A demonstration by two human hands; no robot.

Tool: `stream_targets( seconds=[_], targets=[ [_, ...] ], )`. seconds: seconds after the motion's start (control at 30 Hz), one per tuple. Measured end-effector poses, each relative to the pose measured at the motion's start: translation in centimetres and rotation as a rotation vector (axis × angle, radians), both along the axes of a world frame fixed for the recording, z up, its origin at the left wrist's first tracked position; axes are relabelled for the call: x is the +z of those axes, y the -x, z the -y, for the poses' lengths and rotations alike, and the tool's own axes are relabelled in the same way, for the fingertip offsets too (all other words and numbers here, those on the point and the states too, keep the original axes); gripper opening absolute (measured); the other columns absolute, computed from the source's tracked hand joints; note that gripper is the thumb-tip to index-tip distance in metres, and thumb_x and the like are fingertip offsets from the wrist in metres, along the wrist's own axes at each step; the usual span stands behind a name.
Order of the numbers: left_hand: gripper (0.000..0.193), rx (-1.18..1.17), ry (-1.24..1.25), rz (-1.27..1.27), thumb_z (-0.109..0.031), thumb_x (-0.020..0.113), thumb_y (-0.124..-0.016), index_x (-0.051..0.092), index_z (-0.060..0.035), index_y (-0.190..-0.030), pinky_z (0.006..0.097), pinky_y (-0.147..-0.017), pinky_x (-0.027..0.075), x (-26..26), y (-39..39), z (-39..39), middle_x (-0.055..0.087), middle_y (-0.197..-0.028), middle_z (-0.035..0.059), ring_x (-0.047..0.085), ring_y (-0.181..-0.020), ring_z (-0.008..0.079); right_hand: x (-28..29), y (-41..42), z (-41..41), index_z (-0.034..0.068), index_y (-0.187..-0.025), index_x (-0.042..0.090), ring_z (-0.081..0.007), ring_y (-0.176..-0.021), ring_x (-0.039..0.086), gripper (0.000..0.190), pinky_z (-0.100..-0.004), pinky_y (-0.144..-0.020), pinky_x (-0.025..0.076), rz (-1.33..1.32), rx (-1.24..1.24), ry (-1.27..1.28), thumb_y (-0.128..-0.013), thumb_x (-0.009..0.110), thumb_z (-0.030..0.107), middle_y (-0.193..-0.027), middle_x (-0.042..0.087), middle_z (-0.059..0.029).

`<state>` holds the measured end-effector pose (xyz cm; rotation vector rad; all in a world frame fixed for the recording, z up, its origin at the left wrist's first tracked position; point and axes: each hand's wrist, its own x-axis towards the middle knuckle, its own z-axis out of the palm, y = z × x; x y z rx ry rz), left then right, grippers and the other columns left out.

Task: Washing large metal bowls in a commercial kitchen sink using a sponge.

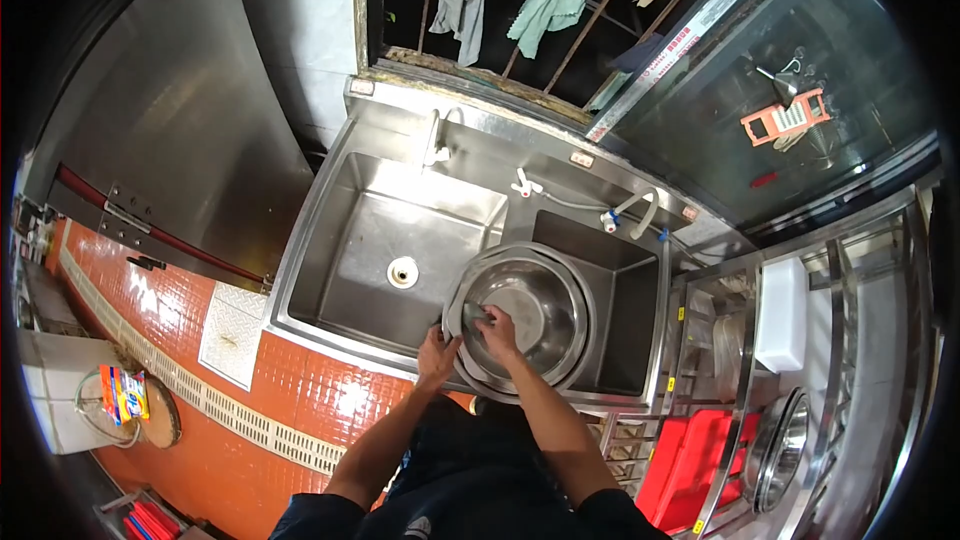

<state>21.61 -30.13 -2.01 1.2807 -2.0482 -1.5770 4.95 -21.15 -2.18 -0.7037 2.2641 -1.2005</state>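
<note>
A large round stainless steel basin (521, 315) rests across the divider of a double steel sink, with what looks like another basin beneath it. My left hand (438, 356) grips the basin's left rim. Just inside that rim, my right hand (495, 331) holds a small greyish pad or cloth (474, 313) against the inner wall. The left sink bowl (375, 247) has a round drain fitting (403, 273). Part of the right sink bowl (630, 322) shows beyond the basin.
White-handled taps (526, 184) and a hose (574, 202) line the sink's back edge. Cloths (547, 15) hang at the barred window. On the right, a metal rack (746, 330) holds a white container (781, 315), red boards (686, 465) and steel basins (784, 450). A steel door stands left.
</note>
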Motion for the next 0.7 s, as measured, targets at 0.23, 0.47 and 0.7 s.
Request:
stream_targets(
  seconds=[0.23, 0.47, 0.7],
  targets=[
    [0.072, -0.005, 0.580, -0.018, -0.014, 0.087, -0.076, 0.053, -0.0072, -0.139, 0.0494, -0.090, 0.054, 6.8, 1.2, 1.2, 0.065, -0.104, 0.0163, 0.065, -0.097, 0.0416, 0.4, -0.4, 2.5, 0.005, -0.135, 0.063, -0.0158, -0.087, 0.067, 0.041, -0.0282, -0.070, 0.053, 0.550, -0.344, 0.185, -0.095, 0.072, 0.007, -0.104, 0.070, -0.0080],
    [0.063, -0.229, 0.261, 0.070, -0.012, 0.088, -0.076, 0.053, -0.0080, -0.128, 0.0504, -0.097, 0.049, 4.5, 2.7, 3.8, 0.058, -0.121, 0.0170, 0.061, -0.111, 0.0453, -1.1, -1.1, 0.5, 0.007, -0.135, 0.064, -0.0166, -0.085, 0.069, 0.038, -0.0305, -0.068, 0.057, 0.632, -0.258, 0.233, -0.097, 0.067, 0.007, -0.106, 0.070, -0.0115],
    [0.065, -0.285, 0.492, 0.084, -0.006, 0.069, -0.078, 0.050, 0.0014, -0.140, 0.0535, -0.107, 0.043, 6.0, 3.7, 1.2, 0.052, -0.126, 0.0253, 0.049, -0.126, 0.0466, 1.4, -0.3, -7.4, 0.013, -0.123, 0.072, -0.0432, -0.112, 0.065, 0.044, -0.0497, -0.096, 0.053, -0.197, 0.299, -0.246, -0.081, 0.065, 0.002, -0.116, 0.067, -0.0218]
  ],
)
